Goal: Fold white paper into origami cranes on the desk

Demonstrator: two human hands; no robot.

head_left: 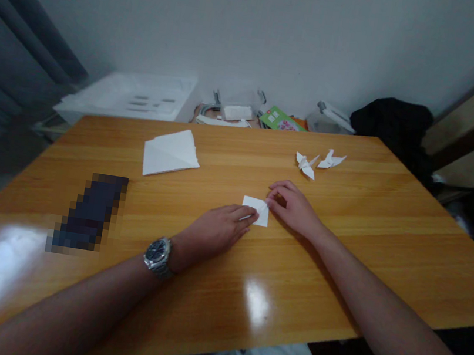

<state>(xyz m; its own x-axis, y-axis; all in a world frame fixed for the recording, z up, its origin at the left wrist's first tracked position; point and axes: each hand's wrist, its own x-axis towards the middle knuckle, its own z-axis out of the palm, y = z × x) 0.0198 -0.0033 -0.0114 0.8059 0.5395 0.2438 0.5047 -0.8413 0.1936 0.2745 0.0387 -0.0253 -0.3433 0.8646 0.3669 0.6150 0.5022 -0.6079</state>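
A small white folded paper square [262,217] lies on the wooden table in front of me. My left hand [219,228], with a metal watch [158,252] on its wrist, rests on the paper's left part, fingers stretched out flat and covering some of it. At the paper's right corner, the thumb and fingertips of my right hand [293,209] come together in a pinch on the edge. A faint crease or raised flap shows between the two hands. Farther back on the right stand two folded paper cranes [305,165].
A stack of white paper sheets [171,153] lies at the back left of the table [229,167]. Nearer on the left is a dark, pixelated object [91,212]. Beyond the far edge are a white bin [142,95], a green booklet [279,118] and a black bag or cloth [390,120].
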